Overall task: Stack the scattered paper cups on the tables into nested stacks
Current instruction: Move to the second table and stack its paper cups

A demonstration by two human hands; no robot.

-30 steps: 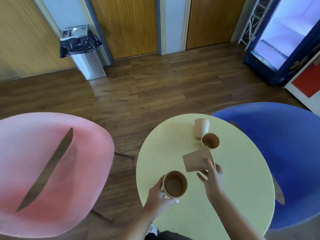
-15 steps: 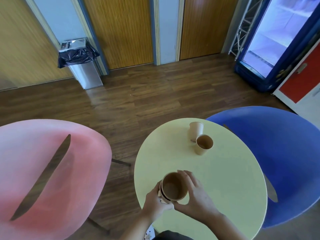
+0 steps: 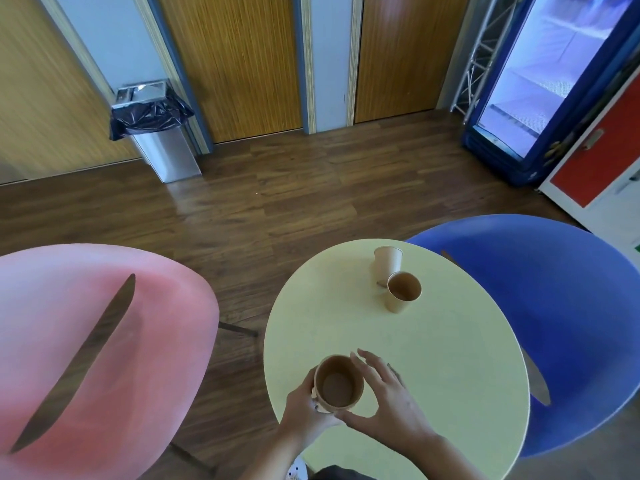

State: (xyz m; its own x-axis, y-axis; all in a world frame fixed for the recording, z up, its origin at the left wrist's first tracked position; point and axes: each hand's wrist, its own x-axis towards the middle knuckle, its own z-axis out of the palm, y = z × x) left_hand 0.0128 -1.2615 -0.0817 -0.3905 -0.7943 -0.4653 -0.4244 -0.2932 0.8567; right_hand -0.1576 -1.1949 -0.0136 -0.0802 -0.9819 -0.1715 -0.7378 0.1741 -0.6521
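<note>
Nested cups held above the near edge of the yellow table (image 3: 450, 375).

The left hand (image 3: 304, 407) has its grip wrapped around the cup stack (image 3: 338, 383); the right hand (image 3: 391, 400) touches its rim, fingers spread, grip released. Two single cups (image 3: 403, 292) stand at the far side.

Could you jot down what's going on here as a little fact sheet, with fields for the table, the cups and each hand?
Table: round yellow table, between a pink chair and a blue chair
Held cups: brown paper cups, nested, open end up, over the near edge
Left hand: grips the held cups from the left
Right hand: fingers spread, beside the rim
Loose cups: two at the far side, a pale cup and a brown cup
</note>
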